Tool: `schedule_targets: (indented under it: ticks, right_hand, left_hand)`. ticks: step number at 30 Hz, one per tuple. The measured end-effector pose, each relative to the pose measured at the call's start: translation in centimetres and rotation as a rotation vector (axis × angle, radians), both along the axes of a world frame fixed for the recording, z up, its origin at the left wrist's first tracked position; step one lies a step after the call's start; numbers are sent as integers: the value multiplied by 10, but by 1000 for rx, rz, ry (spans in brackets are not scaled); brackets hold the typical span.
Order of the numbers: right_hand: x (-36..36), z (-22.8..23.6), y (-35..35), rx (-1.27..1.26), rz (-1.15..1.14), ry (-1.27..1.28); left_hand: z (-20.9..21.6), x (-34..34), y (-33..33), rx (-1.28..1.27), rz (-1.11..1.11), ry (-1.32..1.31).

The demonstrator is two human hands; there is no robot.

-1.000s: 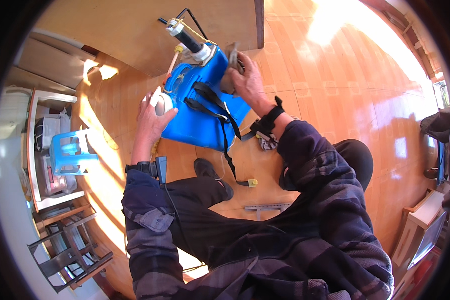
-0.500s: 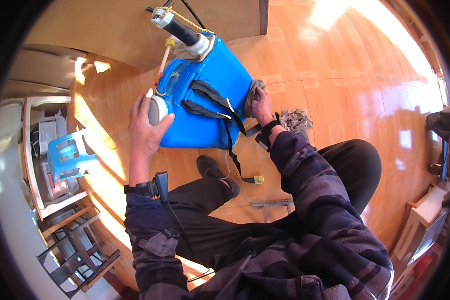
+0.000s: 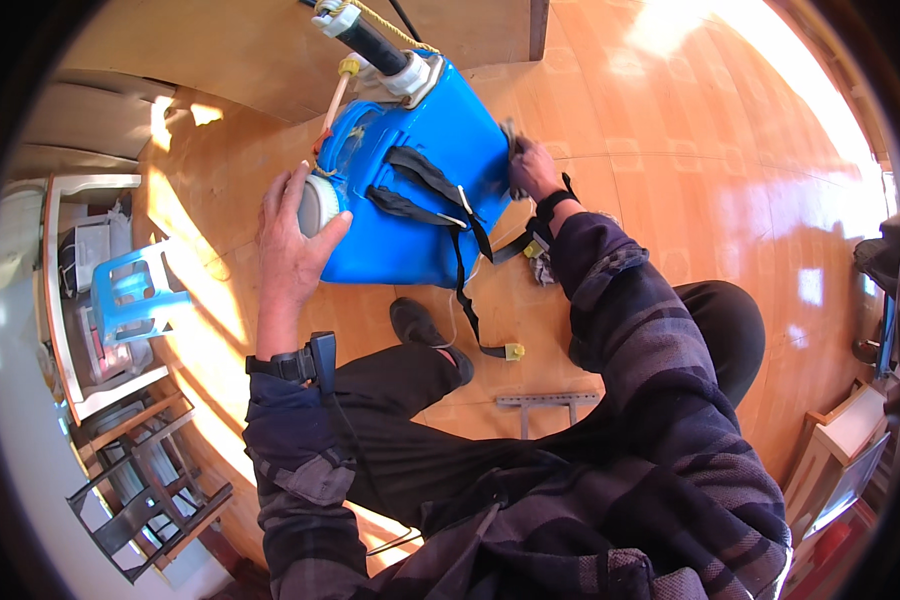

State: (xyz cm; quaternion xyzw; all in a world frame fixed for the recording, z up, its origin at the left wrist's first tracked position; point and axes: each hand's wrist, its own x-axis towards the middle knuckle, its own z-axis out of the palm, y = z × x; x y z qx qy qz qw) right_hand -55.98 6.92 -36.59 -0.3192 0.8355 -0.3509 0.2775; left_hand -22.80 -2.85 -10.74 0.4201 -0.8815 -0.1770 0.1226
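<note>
A blue knapsack sprayer tank (image 3: 410,240) tilts on the floor in front of me, with black straps (image 3: 420,190) across its side. My left hand (image 3: 295,225) grips the round white cap (image 3: 318,206) at the tank's left, thumb on one side and fingers on the other. Against the tank's right side, my right hand (image 3: 536,170) presses a crumpled grey-brown rag (image 3: 515,150), mostly hidden by the fingers. A white pump fitting with a dark cylinder (image 3: 375,48) stands out at the tank's far end, a yellow rope (image 3: 390,28) tied along it.
Beyond the tank is a wooden panel (image 3: 300,50). A blue plastic stool (image 3: 135,295) and a wooden chair (image 3: 150,490) stand at the left. On the floor near my feet lie a metal bracket (image 3: 548,400) and a strap end with a yellow buckle (image 3: 513,352). Another cloth (image 3: 542,268) lies partly behind my right forearm.
My right hand has moved a little farther away along the tank's right side with the rag. My forearm now covers more of the cloth on the floor. The left hand keeps its grip.
</note>
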Motion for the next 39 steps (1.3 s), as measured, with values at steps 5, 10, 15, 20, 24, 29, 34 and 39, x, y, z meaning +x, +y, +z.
schedule_targets:
  ticks: [5,10,15,20,24,29,34,39]
  right_hand:
    - [41,-48,50,-253,-195,-130]
    - [119,-32,70,-543,142,148]
    - [187,9,84,-463,135,-123]
    - [213,33,68,-443,-106,-382]
    - [187,63,70,-178,-20,-615]
    - [132,162,103,281,539,-823]
    - [106,286,95,99,891,-662]
    - [72,373,-15,-465,691,-1147]
  left_hand:
    - [-7,1,0,-35,27,26]
    - [-10,2,0,-75,47,-10]
    - [-7,0,6,-135,71,-68]
    - [-8,-2,18,-206,118,-67]
    - [-12,4,19,-228,102,-13]
    - [-24,4,9,-207,111,7]
    - [-27,4,13,-197,155,-44]
    - [-18,2,17,-110,114,-68]
